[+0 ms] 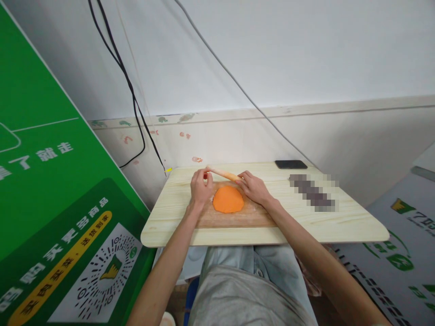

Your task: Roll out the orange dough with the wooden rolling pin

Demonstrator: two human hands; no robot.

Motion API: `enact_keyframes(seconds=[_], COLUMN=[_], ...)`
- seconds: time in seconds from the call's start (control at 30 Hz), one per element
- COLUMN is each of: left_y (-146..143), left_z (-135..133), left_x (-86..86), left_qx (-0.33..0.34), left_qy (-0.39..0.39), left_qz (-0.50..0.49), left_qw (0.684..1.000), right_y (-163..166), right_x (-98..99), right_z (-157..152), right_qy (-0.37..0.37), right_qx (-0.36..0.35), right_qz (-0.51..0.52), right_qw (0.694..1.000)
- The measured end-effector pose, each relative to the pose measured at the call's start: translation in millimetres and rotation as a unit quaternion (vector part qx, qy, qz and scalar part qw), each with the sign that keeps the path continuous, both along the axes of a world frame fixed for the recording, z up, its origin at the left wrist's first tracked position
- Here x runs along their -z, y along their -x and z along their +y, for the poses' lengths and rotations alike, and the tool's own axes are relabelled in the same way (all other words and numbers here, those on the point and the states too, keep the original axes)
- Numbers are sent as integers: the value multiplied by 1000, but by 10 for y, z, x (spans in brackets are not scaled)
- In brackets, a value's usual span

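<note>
- Orange dough (228,199): pressed into a flat, roughly round sheet with a slightly uneven edge, lying between both wrists, just nearer than the fingertips.
- Left hand (201,186): bent at the knuckles, pinching one end of the rolling pin (222,173) between thumb and fingers.
- Right hand (253,186): curled over the pin's opposite end, gripping with the fingertips.
- Between the hands: pin held aslant, just beyond the dough, paler toward the left; impossible to tell whether touching the wood below.
- Below both hands: wooden board (234,220) under the dough, set on a pale table (163,226).
- Beyond the right hand and farther right: black phone (291,164), lying flat near the far edge.
- Right of the right hand: pixelated patch (312,192), contents hidden.
- Well left of the left hand: green panel (81,176) with white lettering.
</note>
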State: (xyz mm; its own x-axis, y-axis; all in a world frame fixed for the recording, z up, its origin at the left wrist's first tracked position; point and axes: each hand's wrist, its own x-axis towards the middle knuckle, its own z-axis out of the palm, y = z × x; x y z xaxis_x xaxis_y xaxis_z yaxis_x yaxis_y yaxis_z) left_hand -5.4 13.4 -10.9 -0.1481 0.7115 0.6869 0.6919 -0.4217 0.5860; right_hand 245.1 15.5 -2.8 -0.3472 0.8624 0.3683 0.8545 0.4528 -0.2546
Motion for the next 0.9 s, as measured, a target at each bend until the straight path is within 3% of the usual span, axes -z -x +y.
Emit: enact_keyframes(seconds=[0.2, 0.43, 0.63, 0.9], left_y=[-66, 148, 209, 187], left_z=[-175, -379, -380, -389], left_x=[-97, -20, 57, 33], left_qx=[227, 385, 435, 425], left_qy=[95, 111, 141, 154], left_qz=[129, 103, 110, 124], left_qw=[961, 911, 882, 883], right_y=[11, 18, 21, 20], right_x=[-7, -7, -22, -14], right_z=[-6, 0, -17, -12], right_qy=[14, 14, 14, 13], right_qx=[0, -1, -8, -11], right_qz=[-4, -7, -2, 2], right_qw=[1000, 1000, 1000, 1000])
